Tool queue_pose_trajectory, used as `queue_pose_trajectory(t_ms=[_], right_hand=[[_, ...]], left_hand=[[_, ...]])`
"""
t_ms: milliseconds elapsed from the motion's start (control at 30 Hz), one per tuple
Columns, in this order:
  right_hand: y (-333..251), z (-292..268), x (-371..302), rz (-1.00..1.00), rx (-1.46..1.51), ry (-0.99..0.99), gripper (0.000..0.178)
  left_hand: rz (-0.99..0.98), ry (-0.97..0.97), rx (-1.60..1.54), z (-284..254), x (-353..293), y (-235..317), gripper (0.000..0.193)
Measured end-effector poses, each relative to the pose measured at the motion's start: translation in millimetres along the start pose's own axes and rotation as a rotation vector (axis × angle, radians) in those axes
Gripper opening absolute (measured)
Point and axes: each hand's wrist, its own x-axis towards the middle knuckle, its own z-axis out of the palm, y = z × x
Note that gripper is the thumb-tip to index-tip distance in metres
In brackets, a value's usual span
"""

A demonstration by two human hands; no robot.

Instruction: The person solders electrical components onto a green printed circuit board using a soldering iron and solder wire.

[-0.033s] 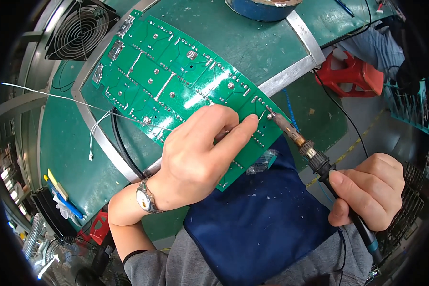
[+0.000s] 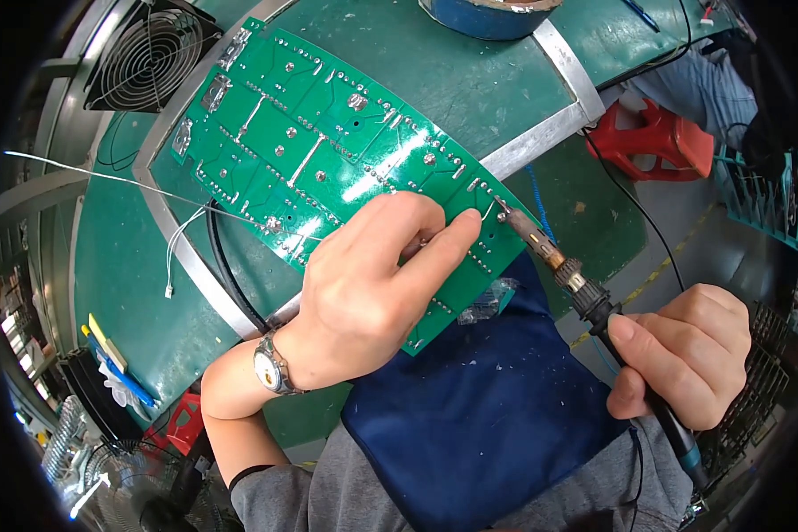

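Note:
A large green circuit board (image 2: 270, 133) lies tilted, solder side up, across the metal-edged opening in the bench and over my lap. My left hand (image 2: 372, 275) rests over its near part, thumb and fingers pinching a thin solder wire (image 2: 124, 176). One end of the wire runs out past the board's left edge; the other pokes from my fingertips beside the iron's tip. Wrapped round the black handle of a soldering iron (image 2: 576, 282), my right hand (image 2: 687, 359) stays off the board's right side. The tip meets the joints near the board's right edge.
A roll of tape (image 2: 489, 19) sits at the bench's far side, and a black fan (image 2: 151, 66) stands far left. Pens (image 2: 120, 368) lie at the left. Beyond the bench are a red stool (image 2: 652, 137) and another person's leg (image 2: 696, 84). A black cable (image 2: 230, 275) passes under the board.
The soldering iron and my right hand have shifted very slightly to the left. My left hand, the solder wire and the board look nearly the same.

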Motion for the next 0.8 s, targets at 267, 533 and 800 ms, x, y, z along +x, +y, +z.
queue_pose_trajectory(t_ms=[267, 533, 800], right_hand=[[-6, -2, 1, -0.001, -0.038, 0.007, 0.021], [-9, -22, -14, 0.041, 0.023, -0.044, 0.023], [-1, -7, -16, -0.014, 0.024, 0.022, 0.021]], left_hand=[[0.045, 0.026, 0.062, 1, 0, 2, 0.037], [0.031, -0.090, -0.159, -2, -14, 30, 0.035], [-0.060, 0.004, -0.044, 5, -3, 18, 0.035]])
